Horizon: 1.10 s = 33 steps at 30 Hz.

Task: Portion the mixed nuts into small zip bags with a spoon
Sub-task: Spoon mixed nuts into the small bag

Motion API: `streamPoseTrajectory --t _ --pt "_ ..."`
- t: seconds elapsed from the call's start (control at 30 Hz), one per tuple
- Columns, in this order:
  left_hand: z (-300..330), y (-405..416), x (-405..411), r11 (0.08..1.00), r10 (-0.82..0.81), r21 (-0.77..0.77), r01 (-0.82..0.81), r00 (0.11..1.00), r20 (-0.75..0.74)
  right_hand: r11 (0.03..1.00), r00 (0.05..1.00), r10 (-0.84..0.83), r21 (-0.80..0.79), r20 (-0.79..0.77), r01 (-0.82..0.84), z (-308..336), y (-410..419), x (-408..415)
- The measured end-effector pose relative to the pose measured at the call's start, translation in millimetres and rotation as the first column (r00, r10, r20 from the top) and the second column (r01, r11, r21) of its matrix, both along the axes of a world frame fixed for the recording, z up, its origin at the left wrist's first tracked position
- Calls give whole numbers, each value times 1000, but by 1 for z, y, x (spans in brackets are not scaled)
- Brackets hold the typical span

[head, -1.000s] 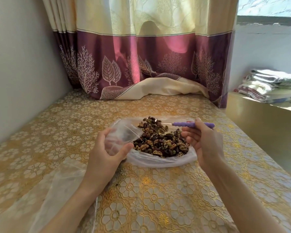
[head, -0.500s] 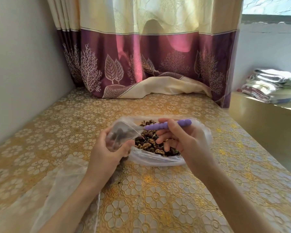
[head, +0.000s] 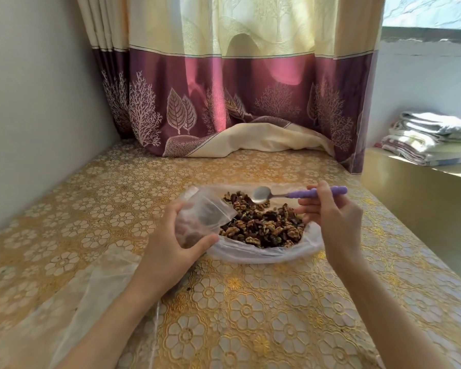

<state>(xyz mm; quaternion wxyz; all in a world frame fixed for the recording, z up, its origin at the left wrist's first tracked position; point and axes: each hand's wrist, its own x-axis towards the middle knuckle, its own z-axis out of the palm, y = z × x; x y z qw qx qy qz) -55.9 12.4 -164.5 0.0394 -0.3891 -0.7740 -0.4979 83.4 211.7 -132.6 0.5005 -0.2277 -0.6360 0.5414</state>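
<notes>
A heap of mixed nuts (head: 266, 226) lies in a wide clear plastic bag (head: 253, 254) spread open on the table. My left hand (head: 171, 246) grips a small clear zip bag (head: 200, 219) at the big bag's left edge; a few nuts show through its lower part. My right hand (head: 330, 217) pinches the purple handle of a metal spoon (head: 290, 194). The spoon bowl hangs empty above the far side of the nuts, a little right of the zip bag's mouth.
The table has a gold floral cover (head: 250, 310). A sheet of clear plastic (head: 72, 302) lies under my left forearm. A purple and cream curtain (head: 237, 102) hangs behind, a wall stands at the left, and folded cloths (head: 431, 139) sit on a ledge at the right.
The spoon carried nuts from the heap into the small zip bag, then drew back to the right. Its bowl now hangs empty over the nuts.
</notes>
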Motion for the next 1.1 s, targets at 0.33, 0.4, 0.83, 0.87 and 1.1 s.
streamPoseTrajectory --t 0.33,0.4,0.83,0.87,1.1 --pt "-11 -2 -8 983 -102 -163 89 992 -69 970 951 -177 211 254 124 -17 11 -6" --pt "-11 -2 -9 973 -128 -200 114 990 -60 982 959 -130 169 251 88 -18 10 -8" --pt "-17 -2 -16 962 -173 -229 147 980 -95 943 964 219 -288 152 -169 -15 2 -11" --pt "-16 -2 -15 966 -165 -219 139 981 -103 942 971 202 -297 131 -156 -13 2 -11" --pt "-12 2 -8 991 -94 -96 89 994 -47 948 992 117 -305 55 -95 -8 5 -6"
